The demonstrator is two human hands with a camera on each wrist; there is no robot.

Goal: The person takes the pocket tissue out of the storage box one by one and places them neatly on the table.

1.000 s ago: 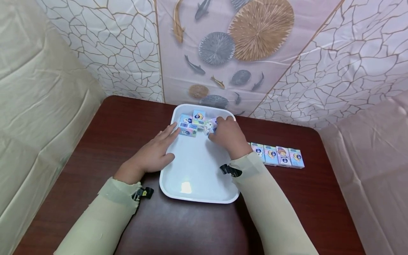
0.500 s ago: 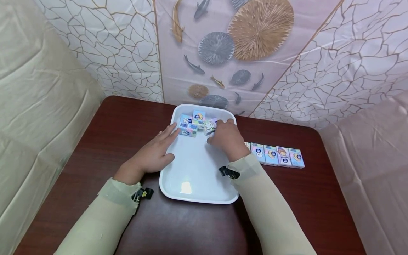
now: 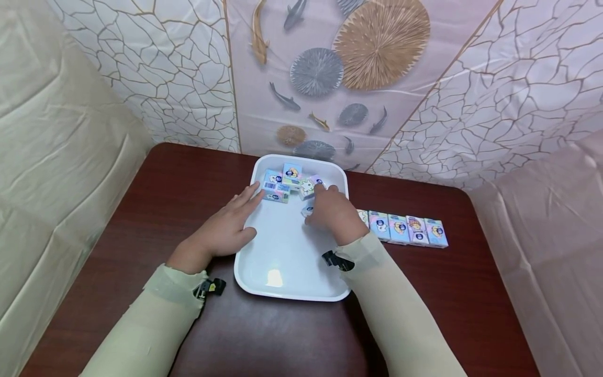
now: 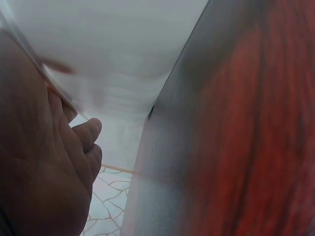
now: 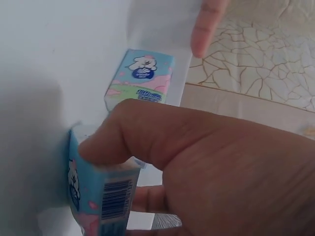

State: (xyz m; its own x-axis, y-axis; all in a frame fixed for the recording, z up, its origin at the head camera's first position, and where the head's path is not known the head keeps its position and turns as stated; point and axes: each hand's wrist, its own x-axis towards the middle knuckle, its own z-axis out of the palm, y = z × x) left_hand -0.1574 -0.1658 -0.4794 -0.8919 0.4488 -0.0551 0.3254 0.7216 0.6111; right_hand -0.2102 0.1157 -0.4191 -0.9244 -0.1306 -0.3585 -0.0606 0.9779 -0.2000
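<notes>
My right hand (image 3: 332, 212) pinches a small blue tissue pack (image 5: 106, 196) between thumb and fingers, over the right half of the white tray (image 3: 282, 251). In the head view only a corner of this pack (image 3: 308, 210) shows by the thumb. Resting at the tray's left rim, my left hand (image 3: 223, 225) has its fingers extended, the tips beside a pack lying on its side (image 3: 276, 196). More packs, including an upright-looking blue one (image 3: 292, 172) and a white-patterned one (image 3: 308, 187), cluster at the tray's far end. Another blue pack (image 5: 142, 73) lies beyond the right thumb in the right wrist view.
To the right of the tray, several more tissue packs (image 3: 399, 229) lie in a row on the dark red-brown table (image 3: 447, 283). A patterned cloth (image 3: 188, 78) hangs behind the table's far edge.
My right hand has drawn back slightly from the far cluster, and a pack's corner now shows at its thumb. The left hand stays at the tray's left rim.
</notes>
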